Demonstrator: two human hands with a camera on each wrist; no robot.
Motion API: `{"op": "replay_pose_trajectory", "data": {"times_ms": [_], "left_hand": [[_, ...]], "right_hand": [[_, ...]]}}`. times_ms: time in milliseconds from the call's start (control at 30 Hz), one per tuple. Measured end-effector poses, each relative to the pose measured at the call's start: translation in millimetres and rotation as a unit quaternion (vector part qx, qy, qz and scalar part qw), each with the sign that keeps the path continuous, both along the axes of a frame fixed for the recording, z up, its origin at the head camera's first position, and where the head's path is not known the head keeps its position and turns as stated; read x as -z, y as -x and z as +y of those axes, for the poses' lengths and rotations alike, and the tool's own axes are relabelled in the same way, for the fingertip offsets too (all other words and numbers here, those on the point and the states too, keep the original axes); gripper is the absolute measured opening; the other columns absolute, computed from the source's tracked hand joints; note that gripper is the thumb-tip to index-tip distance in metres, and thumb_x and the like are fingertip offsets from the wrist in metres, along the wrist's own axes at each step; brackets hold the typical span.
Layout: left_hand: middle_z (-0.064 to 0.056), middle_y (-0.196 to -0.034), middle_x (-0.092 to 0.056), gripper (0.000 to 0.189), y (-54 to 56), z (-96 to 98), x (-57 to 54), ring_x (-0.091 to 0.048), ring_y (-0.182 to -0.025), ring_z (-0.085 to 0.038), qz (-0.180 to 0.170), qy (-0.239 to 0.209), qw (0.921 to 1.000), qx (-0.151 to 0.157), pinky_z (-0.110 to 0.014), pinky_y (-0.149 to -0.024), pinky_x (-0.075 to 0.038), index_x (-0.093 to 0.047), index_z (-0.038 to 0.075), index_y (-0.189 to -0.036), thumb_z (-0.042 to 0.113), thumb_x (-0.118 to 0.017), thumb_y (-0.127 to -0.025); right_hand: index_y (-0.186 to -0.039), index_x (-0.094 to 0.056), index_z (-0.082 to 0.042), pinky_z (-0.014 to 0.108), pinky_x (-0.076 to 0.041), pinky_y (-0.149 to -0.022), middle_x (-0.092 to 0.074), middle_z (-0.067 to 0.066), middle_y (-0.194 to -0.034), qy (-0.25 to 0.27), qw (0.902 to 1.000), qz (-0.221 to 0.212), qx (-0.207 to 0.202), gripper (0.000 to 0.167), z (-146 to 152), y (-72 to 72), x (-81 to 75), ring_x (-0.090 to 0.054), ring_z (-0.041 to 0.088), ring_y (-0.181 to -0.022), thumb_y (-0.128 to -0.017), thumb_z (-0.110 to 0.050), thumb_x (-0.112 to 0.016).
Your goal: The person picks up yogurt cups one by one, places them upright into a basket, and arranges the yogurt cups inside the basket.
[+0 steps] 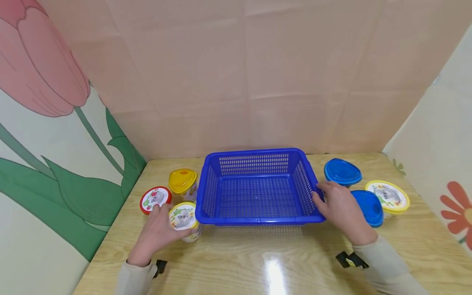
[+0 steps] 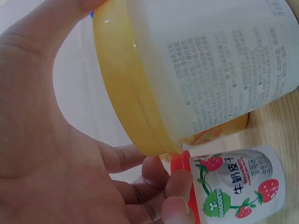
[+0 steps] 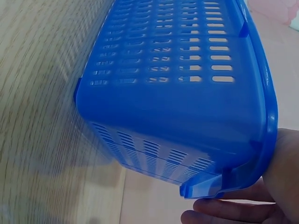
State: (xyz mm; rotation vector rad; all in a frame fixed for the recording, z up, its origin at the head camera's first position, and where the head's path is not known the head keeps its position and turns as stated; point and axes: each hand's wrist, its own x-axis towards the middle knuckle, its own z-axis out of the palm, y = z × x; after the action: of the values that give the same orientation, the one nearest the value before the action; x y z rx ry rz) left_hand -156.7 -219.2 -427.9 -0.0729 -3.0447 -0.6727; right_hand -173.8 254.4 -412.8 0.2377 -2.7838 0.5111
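My left hand (image 1: 159, 230) spans a white tub with a round yellow lid (image 1: 183, 216), thumb on one side of the lid and fingertips at the other. In the left wrist view, printed text covers the side of this tub (image 2: 224, 70). Just beyond those fingertips stands a tub with a red lid and strawberries on it (image 2: 238, 186). A blue slotted plastic basket (image 1: 258, 221) sits mid-table with nothing inside. My right hand (image 1: 343, 211) grips its right rim, thumb over the top; in the right wrist view some fingers show beyond the basket's rim (image 3: 268, 107).
Behind the left hand is a tub with a yellow three-cornered lid (image 1: 183, 181). Right of the basket stand two blue-lidded tubs, one at the back (image 1: 343, 172) and one nearer (image 1: 368, 208), plus a yellow-rimmed tub (image 1: 389, 196). Walls border the wooden table (image 1: 228, 266) behind and on both sides.
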Motion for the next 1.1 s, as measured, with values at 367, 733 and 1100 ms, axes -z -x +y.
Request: {"op": "replay_pose_trajectory", "data": {"times_ms": [367, 733, 1100], "left_hand": [[-0.02, -0.113, -0.051, 0.108, -4.4, -10.2, -8.4, -0.05, -0.099, -0.031, 0.006, -0.013, 0.9998, -0.012, -0.049, -0.083, -0.05, -0.047, -0.006, -0.129, 0.073, -0.08, -0.063], [-0.025, -0.123, -0.045, 0.11, -10.6, -21.3, -25.0, -0.05, -0.105, -0.036, 0.01, -0.038, 0.9989, -0.025, -0.052, -0.085, -0.049, -0.042, -0.009, -0.134, 0.069, -0.081, -0.067], [-0.022, -0.122, -0.049, 0.097, -7.3, -23.0, -54.4, -0.048, -0.108, -0.032, 0.071, -0.099, 0.9925, -0.006, -0.042, -0.082, -0.045, -0.045, -0.008, -0.131, 0.056, -0.086, -0.07]], "right_hand": [[-0.11, -0.069, 0.01, 0.054, -0.057, -0.069, -0.069, 0.029, -0.101, -0.005, 0.9997, 0.023, -0.009, 0.034, 2.4, 0.2, 2.2, -0.068, 0.042, -0.086, -0.094, -0.02, -0.064], [-0.108, -0.069, 0.011, 0.055, -0.056, -0.07, -0.069, 0.028, -0.098, -0.016, 0.9993, 0.034, -0.007, 0.031, -0.4, 0.6, 0.7, -0.068, 0.041, -0.084, -0.094, -0.016, -0.064], [-0.113, -0.067, 0.012, 0.058, -0.055, -0.076, -0.068, 0.031, -0.106, -0.009, 0.9997, 0.022, 0.0, 0.033, -1.4, -3.1, -0.4, -0.067, 0.046, -0.093, -0.096, -0.015, -0.06]]}}
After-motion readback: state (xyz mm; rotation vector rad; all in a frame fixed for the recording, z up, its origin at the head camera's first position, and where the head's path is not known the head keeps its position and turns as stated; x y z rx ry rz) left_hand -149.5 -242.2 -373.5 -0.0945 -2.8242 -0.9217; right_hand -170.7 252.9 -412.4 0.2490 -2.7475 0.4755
